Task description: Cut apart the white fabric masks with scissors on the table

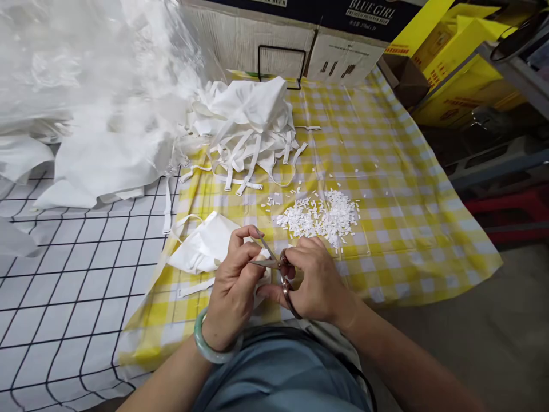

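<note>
Blue-grey clothing point(274, 372) covers the person's lap, close up to the work, and 2 bare forearms point(167, 372) reach forward past it. On the left wrist sits a pale green bangle point(203, 343). From where I stand, the right hand point(319, 280) has its thumb and fingers hooked round the handles of the scissors point(278, 264), the 2 blades apart and pointing toward the left hand point(235, 280). That left hand is curled, its fingertips drawn narrow on a bit of the white piece point(206, 243), I think, though the knuckles hide most of the grip. The rest of it lies on the yellow checked cloth point(394, 240), just beyond and left of the hand, and a flat strap point(195, 287) pokes out beside the wrist.

Beyond the right hand is a loose heap of tiny white clippings point(337, 214). Farther back, more white pieces point(257, 106) are piled up, strips hanging out toward us. Clear plastic point(86, 68) bulges at the left, above a white cloth with black grid lines point(64, 286). Behind stands a carton point(351, 43), a black wire frame point(282, 48) before it.
</note>
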`<state>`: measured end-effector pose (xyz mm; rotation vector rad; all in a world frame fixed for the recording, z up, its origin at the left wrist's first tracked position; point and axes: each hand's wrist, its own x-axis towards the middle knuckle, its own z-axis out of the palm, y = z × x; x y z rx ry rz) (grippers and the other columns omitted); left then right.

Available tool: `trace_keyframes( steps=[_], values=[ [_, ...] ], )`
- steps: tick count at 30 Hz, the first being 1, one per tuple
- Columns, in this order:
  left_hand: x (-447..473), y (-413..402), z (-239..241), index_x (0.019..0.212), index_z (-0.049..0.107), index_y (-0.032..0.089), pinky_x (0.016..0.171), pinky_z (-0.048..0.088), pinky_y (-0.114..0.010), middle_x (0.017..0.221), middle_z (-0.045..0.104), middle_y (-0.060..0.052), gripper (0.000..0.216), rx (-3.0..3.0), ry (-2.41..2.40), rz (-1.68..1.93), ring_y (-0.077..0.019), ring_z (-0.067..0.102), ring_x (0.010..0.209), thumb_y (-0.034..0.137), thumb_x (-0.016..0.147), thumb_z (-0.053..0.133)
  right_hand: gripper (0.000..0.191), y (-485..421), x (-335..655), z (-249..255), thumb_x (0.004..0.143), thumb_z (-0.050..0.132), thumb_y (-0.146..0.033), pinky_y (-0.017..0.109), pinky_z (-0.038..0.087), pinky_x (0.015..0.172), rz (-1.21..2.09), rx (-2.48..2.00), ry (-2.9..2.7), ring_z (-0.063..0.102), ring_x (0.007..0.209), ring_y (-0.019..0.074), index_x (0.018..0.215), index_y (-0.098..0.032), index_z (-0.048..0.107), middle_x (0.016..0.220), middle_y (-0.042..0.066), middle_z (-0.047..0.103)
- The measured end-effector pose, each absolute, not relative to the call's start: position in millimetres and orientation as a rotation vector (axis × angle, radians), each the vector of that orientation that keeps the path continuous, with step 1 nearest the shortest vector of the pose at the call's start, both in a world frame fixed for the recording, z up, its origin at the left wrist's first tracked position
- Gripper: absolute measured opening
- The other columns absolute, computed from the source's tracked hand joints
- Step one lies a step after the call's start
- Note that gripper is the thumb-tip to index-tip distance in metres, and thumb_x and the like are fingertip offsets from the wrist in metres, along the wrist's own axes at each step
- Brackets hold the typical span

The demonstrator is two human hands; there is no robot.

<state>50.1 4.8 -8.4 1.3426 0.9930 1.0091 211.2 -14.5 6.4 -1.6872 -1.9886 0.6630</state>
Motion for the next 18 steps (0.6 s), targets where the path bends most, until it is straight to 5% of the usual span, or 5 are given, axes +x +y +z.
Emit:
trace_keyframes(
  steps=[13, 18],
  values=[
    [53.4, 2.7, -11.9, 0.077, 0.062, 0.021, 0.094, 0.045, -0.034, 0.103, 0.052, -0.008, 0.023, 1.253, 1.011, 0.988, -0.0260, 0.045, 0.121, 0.030, 0.095, 0.051, 0.047, -16.1, 212.1, 4.6, 0.073, 0.072, -0.055, 0.031, 0.032, 0.067, 0.657, -1.677, -1.962, 0.049, 0.059, 0.0142, 0.053, -0.020, 0.048, 0.053, -0.001, 0.055],
    [61.0, 3.4, -13.0, 0.078, 0.064, 0.021, 0.092, 0.046, -0.035, 0.094, 0.054, -0.008, 0.024, 1.262, 0.973, 0.965, -0.0266, 0.045, 0.120, 0.030, 0.096, 0.051, 0.048, -22.8, 218.7, 1.9, 0.073, 0.072, -0.054, 0.030, 0.033, 0.065, 0.560, -1.730, -1.914, 0.047, 0.057, 0.0137, 0.051, -0.020, 0.047, 0.051, -0.001, 0.053]
  ],
)
